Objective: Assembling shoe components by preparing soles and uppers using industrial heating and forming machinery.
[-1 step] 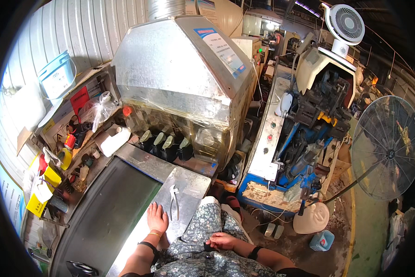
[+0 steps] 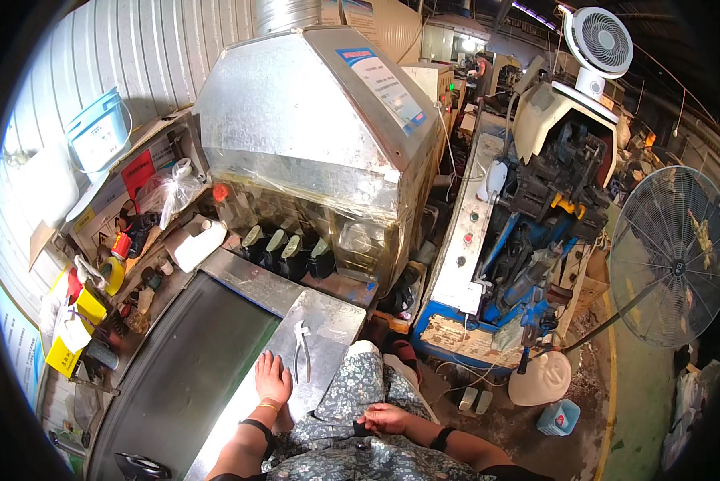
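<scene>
Here, just left of the forward-pointing pincers (image 2: 300, 336), my flat, open left hand (image 2: 272, 379) grips nothing; my farther, half-curled right hand (image 2: 385, 418): contents unclear.

Your right hand (image 2: 384, 418) is curling above your lap, and its fingers are partly hiding a small dark thing (image 2: 362, 430), so you are leaving its kind unclear. Your left hand (image 2: 273, 380) is lying palm down, hiding its own palm. The lower edge is cutting off your dark right sleeve (image 2: 517, 473) and a glossy black thing (image 2: 141, 466). The upper edge is cutting the metal pipe (image 2: 290, 14). Cloudy plastic sheeting (image 2: 358, 239) is blurring what is sitting behind it. The distant person (image 2: 482, 74) is appearing too small to make out.
</scene>
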The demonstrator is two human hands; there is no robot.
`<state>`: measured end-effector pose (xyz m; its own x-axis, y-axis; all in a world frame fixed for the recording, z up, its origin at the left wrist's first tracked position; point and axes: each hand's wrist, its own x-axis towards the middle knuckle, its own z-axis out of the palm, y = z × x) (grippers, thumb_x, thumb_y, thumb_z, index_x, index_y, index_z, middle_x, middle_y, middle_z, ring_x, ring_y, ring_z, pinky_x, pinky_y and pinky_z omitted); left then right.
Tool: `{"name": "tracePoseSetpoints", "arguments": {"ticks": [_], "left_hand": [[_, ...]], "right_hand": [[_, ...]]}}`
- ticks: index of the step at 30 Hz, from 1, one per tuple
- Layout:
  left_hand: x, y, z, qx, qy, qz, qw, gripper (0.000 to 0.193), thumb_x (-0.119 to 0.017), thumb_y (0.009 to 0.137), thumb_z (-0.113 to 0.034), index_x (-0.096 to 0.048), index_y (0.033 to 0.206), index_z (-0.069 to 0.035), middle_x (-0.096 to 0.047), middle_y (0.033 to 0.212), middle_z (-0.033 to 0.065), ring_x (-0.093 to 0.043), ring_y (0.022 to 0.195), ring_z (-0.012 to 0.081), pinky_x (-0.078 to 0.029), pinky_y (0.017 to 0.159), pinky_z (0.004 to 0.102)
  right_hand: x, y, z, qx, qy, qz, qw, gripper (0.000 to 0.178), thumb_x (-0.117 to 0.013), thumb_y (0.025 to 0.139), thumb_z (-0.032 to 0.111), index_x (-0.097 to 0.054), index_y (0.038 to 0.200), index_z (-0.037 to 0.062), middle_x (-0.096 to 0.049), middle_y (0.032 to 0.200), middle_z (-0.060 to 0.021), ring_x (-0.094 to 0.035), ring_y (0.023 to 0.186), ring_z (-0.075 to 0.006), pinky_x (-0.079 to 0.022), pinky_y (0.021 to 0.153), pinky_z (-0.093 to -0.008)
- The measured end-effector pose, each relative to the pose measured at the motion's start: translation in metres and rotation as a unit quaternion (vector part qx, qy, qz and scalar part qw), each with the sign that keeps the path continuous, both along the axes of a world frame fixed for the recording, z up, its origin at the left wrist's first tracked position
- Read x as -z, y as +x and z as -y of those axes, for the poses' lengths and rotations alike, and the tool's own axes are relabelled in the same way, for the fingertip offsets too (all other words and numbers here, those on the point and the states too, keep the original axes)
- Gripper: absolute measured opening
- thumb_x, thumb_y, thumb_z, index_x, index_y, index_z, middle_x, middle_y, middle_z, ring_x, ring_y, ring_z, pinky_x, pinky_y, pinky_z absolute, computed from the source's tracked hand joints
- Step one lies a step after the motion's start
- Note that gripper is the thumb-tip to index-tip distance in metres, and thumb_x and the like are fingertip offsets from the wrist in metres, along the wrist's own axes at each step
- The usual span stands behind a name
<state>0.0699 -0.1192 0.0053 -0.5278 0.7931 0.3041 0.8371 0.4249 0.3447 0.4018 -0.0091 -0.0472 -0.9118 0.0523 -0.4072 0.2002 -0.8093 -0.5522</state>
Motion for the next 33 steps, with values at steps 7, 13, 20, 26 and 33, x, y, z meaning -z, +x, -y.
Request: {"name": "tracePoseSetpoints", "arguments": {"ticks": [7,13,20,26,33], "left_hand": [[0.004,-0.007,0.000,0.007,-0.009,-0.008,1.000,0.044,-0.059,0.084,-0.025,-0.058,0.122,-0.002,-0.045,0.142,0.0235,-0.036,0.136,0.0409,-0.025,0.114,0.0498],[-0.012,-0.037,0.070,0.017,0.076,0.064,0.995,0.038,-0.060,0.086,-0.019,-0.059,0.121,-0.004,-0.045,0.141,0.0230,-0.037,0.135,0.0417,-0.029,0.113,0.0492],[-0.046,-0.070,0.283,-0.406,-0.022,-0.083,0.910,0.055,-0.070,0.078,-0.021,-0.053,0.127,-0.004,-0.038,0.146,0.0218,-0.032,0.138,0.0394,-0.026,0.114,0.0501],[-0.038,-0.108,0.442,-0.763,0.107,0.193,0.607,0.105,-0.077,0.075,-0.036,-0.012,0.149,0.002,-0.035,0.146,0.0284,-0.042,0.132,0.0406,-0.037,0.108,0.0447],[0.024,-0.155,0.458,-0.714,0.106,0.206,0.661,0.102,-0.067,0.077,-0.054,-0.012,0.144,-0.002,-0.057,0.125,0.0268,-0.059,0.113,0.0413,-0.047,0.093,0.0432]], "right_hand": [[-0.035,-0.003,0.001,-0.026,0.069,0.065,0.995,0.030,-0.057,0.099,0.027,-0.062,0.118,0.0039,-0.068,0.108,-0.0020,-0.060,0.080,-0.0068,-0.048,0.067,-0.0222],[-0.042,0.007,-0.007,-0.089,0.145,0.132,0.976,0.029,-0.063,0.094,0.018,-0.062,0.116,-0.0018,-0.069,0.095,-0.0061,-0.061,0.077,-0.0108,-0.048,0.068,-0.0238],[-0.013,0.004,-0.011,-0.091,0.183,0.089,0.975,0.021,-0.056,0.097,0.020,-0.065,0.104,0.0015,-0.067,0.086,-0.0096,-0.057,0.067,-0.0124,-0.044,0.062,-0.0217],[0.003,0.000,-0.013,0.017,-0.008,0.095,0.995,0.040,-0.053,0.098,0.042,-0.056,0.082,0.0055,-0.068,0.086,-0.0140,-0.059,0.070,-0.0184,-0.048,0.064,-0.0293],[-0.013,-0.005,-0.003,0.003,0.057,0.217,0.975,0.048,-0.047,0.100,0.043,-0.062,0.091,-0.0011,-0.067,0.083,-0.0125,-0.061,0.068,-0.0175,-0.049,0.064,-0.0294]]}}
